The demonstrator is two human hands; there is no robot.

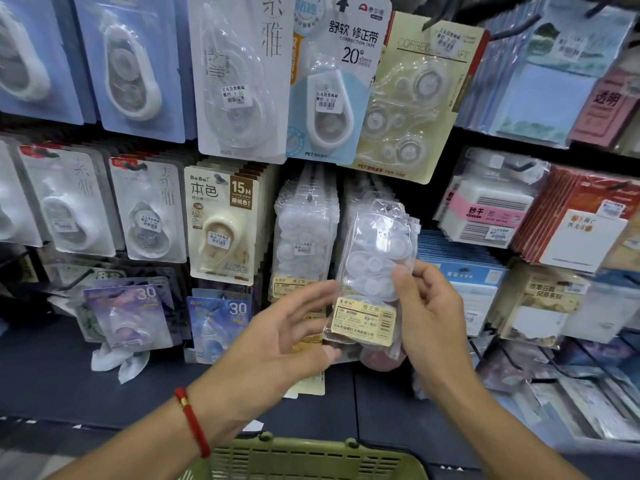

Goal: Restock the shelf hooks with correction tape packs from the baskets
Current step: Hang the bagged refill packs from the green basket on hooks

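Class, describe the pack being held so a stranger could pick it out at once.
Start at the display wall of hanging stationery packs. In front of its middle row, the right hand pinches a clear plastic blister pack of white correction tape refills; the open left hand is beside it. Unlike its hooked neighbours, it hangs on nothing.

The white-and-blue carded pack (337, 81) on the upper hooks reads "CORRECTION TAPE" and "20", with "PET" at its foot. The cream card with clear blisters (412, 98) beside it shows part of "CORREC…". Lower down, the beige carded pack (223, 223) carries "BoBo" and "15M". Two purple-blue packs (216, 323) near the shelf floor each show "30". The price stickers are too small to read.
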